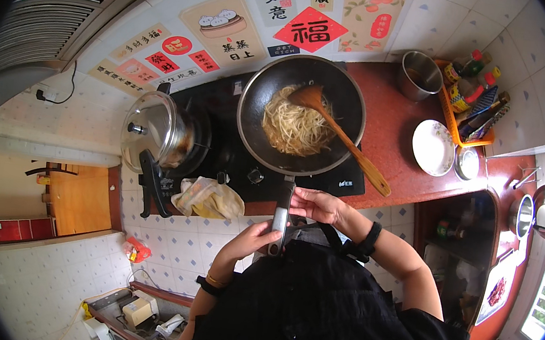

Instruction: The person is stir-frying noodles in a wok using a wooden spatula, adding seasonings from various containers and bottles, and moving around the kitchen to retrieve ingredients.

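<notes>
A dark wok (253,117) with a long handle (280,219) sits on the black glass gas hob (223,159). Pale strands that look like bean sprouts (292,127) lie in it with some brown liquid. A wooden spatula (351,146) rests blade down in the food, its shaft leaning over the right rim. My left hand (255,238) grips the lower handle, thumb on top. My right hand (317,206) is at the handle's upper right side, fingers apart; whether the fingertips touch the handle is unclear.
Left on the hob stands a pressure cooker (168,130); a cloth (210,198) hangs over the front edge. At right are a steel pot (420,76), an orange basket (453,112) of bottles, a white floral bowl (433,148) and chopped food on a board (496,291).
</notes>
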Demonstrator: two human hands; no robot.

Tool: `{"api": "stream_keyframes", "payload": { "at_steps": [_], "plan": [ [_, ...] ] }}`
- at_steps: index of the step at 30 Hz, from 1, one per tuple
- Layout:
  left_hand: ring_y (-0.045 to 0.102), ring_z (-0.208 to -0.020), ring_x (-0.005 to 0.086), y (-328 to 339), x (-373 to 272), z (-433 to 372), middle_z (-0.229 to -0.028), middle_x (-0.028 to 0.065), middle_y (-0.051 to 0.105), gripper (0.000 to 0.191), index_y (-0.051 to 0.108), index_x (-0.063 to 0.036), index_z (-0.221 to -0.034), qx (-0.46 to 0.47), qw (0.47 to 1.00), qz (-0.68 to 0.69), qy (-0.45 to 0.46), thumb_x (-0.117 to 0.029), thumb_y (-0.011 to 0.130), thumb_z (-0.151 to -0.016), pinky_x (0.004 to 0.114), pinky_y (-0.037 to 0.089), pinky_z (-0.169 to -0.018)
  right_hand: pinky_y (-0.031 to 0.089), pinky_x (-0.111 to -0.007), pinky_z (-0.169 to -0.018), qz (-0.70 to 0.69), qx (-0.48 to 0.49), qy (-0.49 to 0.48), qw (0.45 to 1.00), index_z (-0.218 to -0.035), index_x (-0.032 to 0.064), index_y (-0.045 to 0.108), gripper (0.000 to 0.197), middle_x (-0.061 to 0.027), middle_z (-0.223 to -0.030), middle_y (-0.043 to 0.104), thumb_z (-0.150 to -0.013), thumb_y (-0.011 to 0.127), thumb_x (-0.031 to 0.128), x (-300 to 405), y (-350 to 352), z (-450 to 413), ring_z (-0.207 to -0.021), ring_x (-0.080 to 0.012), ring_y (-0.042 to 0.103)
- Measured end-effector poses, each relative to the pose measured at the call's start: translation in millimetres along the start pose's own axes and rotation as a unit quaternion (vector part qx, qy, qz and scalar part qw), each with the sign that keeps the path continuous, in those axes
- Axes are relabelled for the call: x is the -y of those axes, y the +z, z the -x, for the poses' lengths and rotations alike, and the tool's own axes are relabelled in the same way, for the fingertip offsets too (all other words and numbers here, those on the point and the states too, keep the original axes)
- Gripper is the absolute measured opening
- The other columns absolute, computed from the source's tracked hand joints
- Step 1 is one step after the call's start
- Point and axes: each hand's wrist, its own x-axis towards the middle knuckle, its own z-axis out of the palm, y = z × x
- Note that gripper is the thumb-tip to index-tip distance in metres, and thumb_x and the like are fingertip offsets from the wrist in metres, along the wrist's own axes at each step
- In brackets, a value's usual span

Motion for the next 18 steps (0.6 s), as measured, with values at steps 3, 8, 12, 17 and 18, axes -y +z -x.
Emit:
{"api": "stream_keyframes", "payload": {
  "at_steps": [3, 8, 12, 17, 18],
  "plan": [
    [0.053, -0.096, 0.0093, -0.2, -2.4, 0.1, -0.105, 0.0034, 0.058, 0.044, 0.051, 0.0015, -0.125, -0.001, 1.000, 0.010, -0.012, -0.030, 0.054, -0.095, 0.024, 0.042, -0.087, 0.049, -0.038, -0.095, -0.015, -0.008, 0.013, 1.000, -0.113, 0.0038, 0.058, 0.025, -0.0067, -0.110, 0.062, -0.093, 0.056, 0.019, 2.1, -2.4, -2.2, -0.103, -0.0188, 0.059],
    [0.054, -0.091, 0.0095, 4.6, 4.9, -3.8, -0.105, 0.0044, 0.055, 0.045, 0.043, 0.0011, -0.131, 0.000, 1.000, 0.001, -0.025, -0.026, 0.051, -0.096, 0.024, 0.044, -0.083, 0.049, -0.038, -0.095, -0.021, 0.001, 0.028, 0.999, -0.112, 0.0041, 0.058, 0.025, -0.0063, -0.110, 0.062, -0.093, 0.055, 0.020, 1.6, -3.4, -2.9, -0.103, -0.0181, 0.059],
    [0.058, -0.079, 0.0114, 15.5, 6.5, -9.5, -0.086, 0.0052, 0.059, 0.036, 0.038, -0.0029, -0.123, 0.000, 0.999, 0.052, 0.002, -0.027, 0.046, -0.097, 0.026, 0.047, -0.071, 0.047, -0.043, -0.097, -0.030, -0.002, 0.025, 0.999, -0.114, 0.0033, 0.057, 0.027, -0.0082, -0.114, 0.062, -0.092, 0.057, 0.020, -0.4, -13.4, -5.6, -0.108, -0.0211, 0.058],
    [0.057, -0.077, 0.0117, 9.5, 5.3, -10.2, -0.086, 0.0056, 0.058, 0.039, 0.036, -0.0021, -0.124, 0.029, 1.000, 0.013, -0.002, -0.028, 0.046, -0.097, 0.026, 0.046, -0.070, 0.048, -0.043, -0.096, 0.009, -0.004, 0.011, 1.000, -0.115, -0.0009, 0.056, 0.029, -0.0117, -0.115, 0.061, -0.092, 0.057, 0.017, 5.4, -9.2, -4.3, -0.108, -0.0231, 0.058],
    [0.057, -0.077, 0.0115, 8.5, 6.2, -10.5, -0.086, 0.0054, 0.058, 0.039, 0.035, -0.0019, -0.124, 0.032, 0.999, 0.010, 0.000, -0.029, 0.046, -0.097, 0.025, 0.046, -0.070, 0.048, -0.043, -0.096, 0.008, -0.005, 0.010, 1.000, -0.115, -0.0009, 0.056, 0.029, -0.0117, -0.115, 0.061, -0.092, 0.057, 0.017, 6.7, -7.8, -4.0, -0.108, -0.0231, 0.058]
  ]
}}
